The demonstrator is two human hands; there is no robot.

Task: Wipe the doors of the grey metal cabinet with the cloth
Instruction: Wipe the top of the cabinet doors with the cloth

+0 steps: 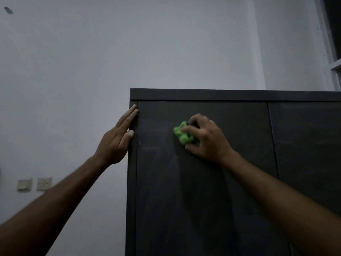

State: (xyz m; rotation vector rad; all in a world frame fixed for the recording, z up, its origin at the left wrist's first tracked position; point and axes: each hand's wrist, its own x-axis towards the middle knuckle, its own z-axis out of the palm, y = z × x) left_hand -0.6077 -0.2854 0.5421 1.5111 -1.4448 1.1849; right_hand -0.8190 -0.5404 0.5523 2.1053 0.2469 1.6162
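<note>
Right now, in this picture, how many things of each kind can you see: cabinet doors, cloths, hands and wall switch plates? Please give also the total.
Dark grey metal cabinet doors: 2, left door and right door
Crumpled green cloths: 1
Bare hands: 2, left hand and right hand
Pale square wall switch plates: 2
Total: 7

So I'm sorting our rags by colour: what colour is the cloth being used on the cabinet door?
Bright green cloth, seen clearly in the head view.
</note>
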